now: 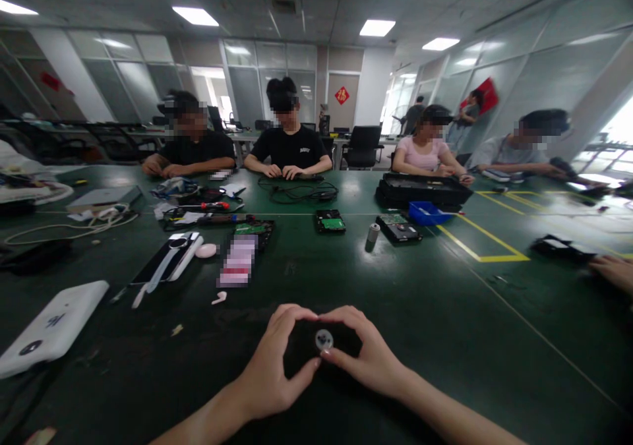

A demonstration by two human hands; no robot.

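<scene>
Between my two hands stands or lies a small round silver part [324,340] with dark holes in its face; its depth cannot be made out. My left hand [279,359] curves along its left side, thumb and fingers apart, with the thumb tip just short of the part. On the other side my right hand [370,353] curves the same way, its thumb tip at the part's lower edge, seemingly touching it. The fingertips of both hands meet beyond the part. Neither hand is closed around it.
Farther out are a metal cylinder [372,236], hard drives [330,221], a blue tray [430,212] and a black case [422,191]. Left lie a white earbud [219,297], a phone [238,260] and a white device [54,326]. Several people sit around the green table [445,339].
</scene>
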